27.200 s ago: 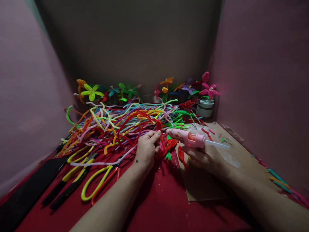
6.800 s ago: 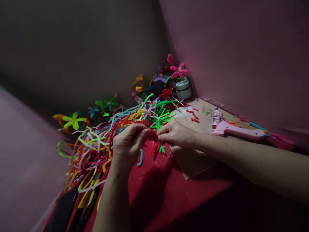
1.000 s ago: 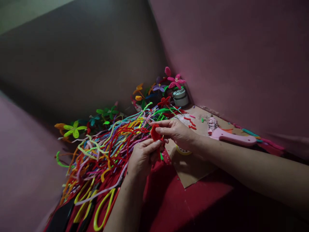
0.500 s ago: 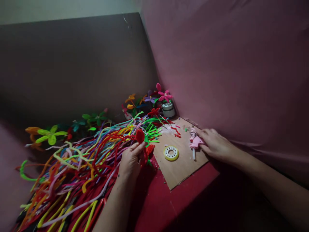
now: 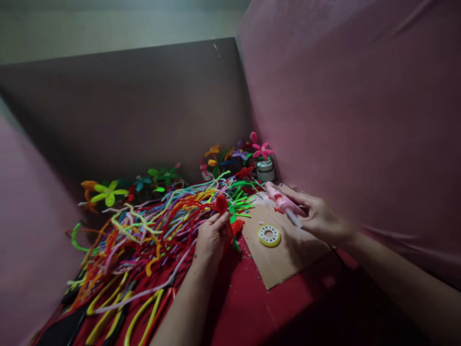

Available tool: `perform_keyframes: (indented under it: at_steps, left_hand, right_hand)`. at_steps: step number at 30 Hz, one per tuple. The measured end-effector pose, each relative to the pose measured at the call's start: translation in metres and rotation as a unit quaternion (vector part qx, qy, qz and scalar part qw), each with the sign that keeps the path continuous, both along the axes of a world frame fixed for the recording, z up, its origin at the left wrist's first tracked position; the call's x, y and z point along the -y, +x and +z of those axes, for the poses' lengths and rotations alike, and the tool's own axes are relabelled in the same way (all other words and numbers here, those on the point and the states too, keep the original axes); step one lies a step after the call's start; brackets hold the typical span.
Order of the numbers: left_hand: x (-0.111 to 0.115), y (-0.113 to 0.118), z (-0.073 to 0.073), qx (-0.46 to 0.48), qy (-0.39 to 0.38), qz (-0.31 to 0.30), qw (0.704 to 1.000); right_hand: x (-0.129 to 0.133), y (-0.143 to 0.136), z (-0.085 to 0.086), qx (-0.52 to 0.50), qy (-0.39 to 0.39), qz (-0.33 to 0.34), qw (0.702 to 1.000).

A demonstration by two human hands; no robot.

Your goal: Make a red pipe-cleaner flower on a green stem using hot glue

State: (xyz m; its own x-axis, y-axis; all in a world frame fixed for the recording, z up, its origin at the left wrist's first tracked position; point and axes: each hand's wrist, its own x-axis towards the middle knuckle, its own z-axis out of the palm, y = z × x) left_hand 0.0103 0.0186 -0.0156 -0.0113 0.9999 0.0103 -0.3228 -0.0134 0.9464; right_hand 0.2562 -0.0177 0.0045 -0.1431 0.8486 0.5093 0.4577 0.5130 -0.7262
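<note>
A red fuzzy flower piece (image 5: 221,204) with green stem parts is pinched between the thumb and fingers of my left hand (image 5: 212,238), beside the pile of pipe cleaners. My right hand (image 5: 320,218) is wrapped round a pink glue gun (image 5: 284,201), raised above the brown board (image 5: 279,266), with its clear stick end pointing toward me. On the board lies a yellow and white tape roll (image 5: 269,235), between my hands. More red and green pieces (image 5: 236,227) hang just right of my left fingers.
Many coloured pipe cleaners (image 5: 144,226) cover the left of the red table (image 5: 245,307). Yellow-handled tools (image 5: 108,322) lie at the front left. Finished fuzzy flowers (image 5: 109,193) and a white pot (image 5: 265,170) stand at the back, against the walls.
My right hand has lifted the pink glue gun off the board and turned it. My left hand still holds the red piece. The whole view has shifted, with things appearing further right.
</note>
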Motion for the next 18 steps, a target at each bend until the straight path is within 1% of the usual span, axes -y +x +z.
perform_keyframes:
  at_steps: [1,2,4,6,7,8,9,11,12,14,15,18]
  left_hand:
    - [-0.001,0.000,0.001,0.002,-0.001,0.002,1.000]
    - [-0.001,-0.001,0.001,0.003,-0.003,0.003,1.000]
    - [-0.002,-0.002,0.002,0.001,-0.009,0.005,1.000]
    - [-0.001,-0.003,0.001,0.000,-0.014,0.010,1.000]
    - [0.000,-0.004,-0.001,0.001,-0.015,0.015,1.000]
    - [0.001,-0.005,-0.002,0.004,-0.016,0.021,1.000]
    - [0.002,-0.006,-0.004,0.008,-0.018,0.026,0.999]
    - [0.003,-0.008,-0.006,0.014,-0.020,0.035,0.999]
    - [0.003,-0.009,-0.007,0.013,-0.022,0.040,0.999]
    - [0.003,-0.009,-0.008,0.010,-0.025,0.052,0.998]
    - [0.003,-0.009,-0.008,0.010,-0.025,0.058,0.998]
    - [0.002,-0.008,-0.010,0.014,-0.030,0.073,0.997]
  right_hand:
    - [-0.005,-0.011,0.011,-0.069,-0.062,0.045,0.995]
    - [-0.011,-0.023,0.021,-0.127,-0.124,0.085,0.980]
    - [-0.025,-0.046,0.033,-0.246,-0.200,0.150,0.937]
    - [-0.038,-0.067,0.035,-0.334,-0.224,0.198,0.894]
    - [-0.043,-0.075,0.033,-0.372,-0.237,0.215,0.871]
    - [-0.047,-0.082,0.030,-0.398,-0.237,0.222,0.858]
    - [-0.048,-0.087,0.024,-0.406,-0.228,0.219,0.858]
    - [-0.047,-0.091,0.011,-0.380,-0.198,0.193,0.883]
    - [-0.045,-0.090,0.005,-0.346,-0.201,0.184,0.898]
    - [-0.041,-0.085,-0.007,-0.286,-0.185,0.139,0.930]
    - [-0.040,-0.082,-0.011,-0.246,-0.194,0.133,0.940]
    - [-0.041,-0.077,-0.019,-0.183,-0.182,0.121,0.958]
